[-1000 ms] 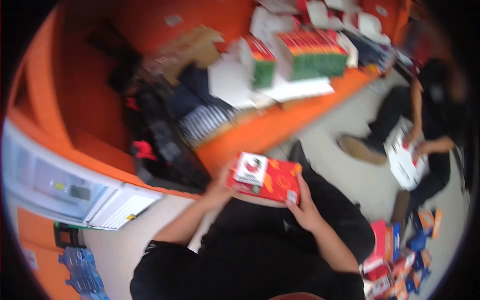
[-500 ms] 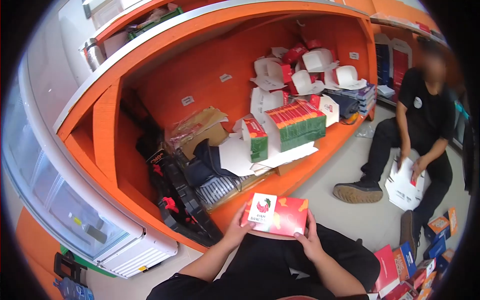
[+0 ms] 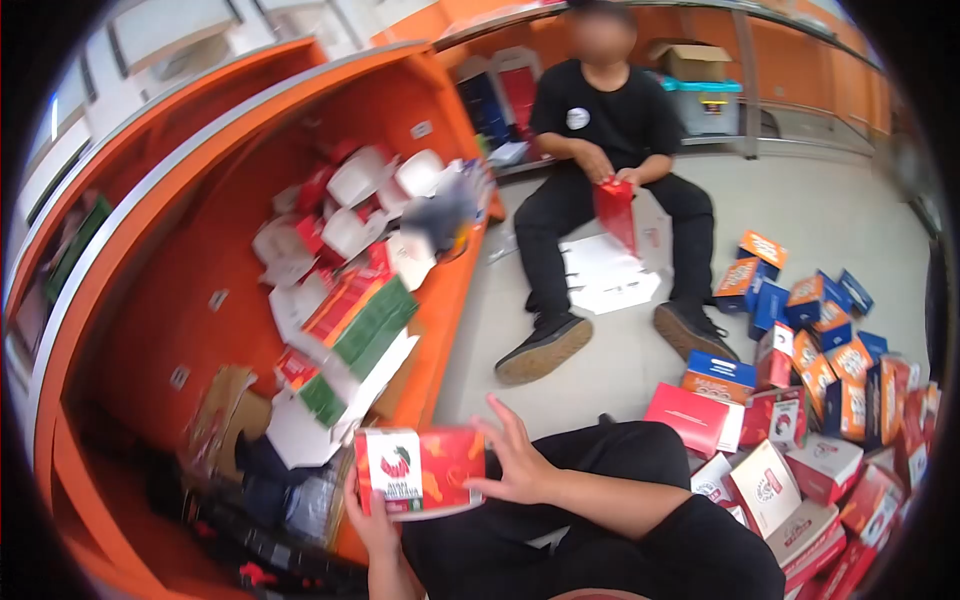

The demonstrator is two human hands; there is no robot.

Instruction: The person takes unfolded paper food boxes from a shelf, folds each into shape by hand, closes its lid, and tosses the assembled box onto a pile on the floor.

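A red box [image 3: 440, 462] with a white label and orange patches is held in front of my lap. My left hand [image 3: 375, 525] grips its left end, with the thumb on the front face. Beside the right end, my right hand [image 3: 515, 460] has its fingers spread, the thumb near the box's edge. Whether that thumb touches the box is hard to tell. Left of the box, a row of red and green folded boxes [image 3: 375, 325] stands on the orange shelf.
A co-worker [image 3: 608, 115] sits on the floor opposite, holding a red piece [image 3: 616, 215] over white flat card [image 3: 600, 275]. Many boxes [image 3: 765, 485] lie piled at the right. Open white cartons [image 3: 355, 180] fill the orange shelf unit [image 3: 150, 310]. A grey bin [image 3: 705, 108] stands at the back.
The view has swung right, bringing the box pile and co-worker further in. My right hand has opened and come off the red box's right end; my left hand still holds it.
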